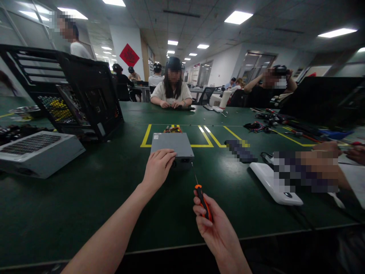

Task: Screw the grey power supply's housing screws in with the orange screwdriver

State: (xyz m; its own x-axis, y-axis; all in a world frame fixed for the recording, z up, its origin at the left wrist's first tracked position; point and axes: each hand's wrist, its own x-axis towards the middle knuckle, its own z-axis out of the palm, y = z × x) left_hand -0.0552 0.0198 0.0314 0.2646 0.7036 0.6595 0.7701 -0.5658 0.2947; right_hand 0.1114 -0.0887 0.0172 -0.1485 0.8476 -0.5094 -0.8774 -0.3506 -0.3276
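A grey computer power supply unit [173, 144] lies in front of me, its colored cables bunched behind it. My left hand [159, 164] grips its near left corner, fingers bent over the top edge; the thumb is mostly hidden. In my right hand [209, 220], closed around the handle, is a screwdriver [203, 201] with an orange and black grip. Its thin shaft points away from me, and the tip is close to the unit's near right corner. Whether the tip touches the unit, I cannot tell.
Left on the green table [114, 213] are an open black computer case [97, 99] and another power supply [42, 152]. A blurred dark object [241, 150], a white device [275, 184], a neighbor's arm [322, 167] and loose cables [268, 120] are right. A person [172, 93] sits opposite.
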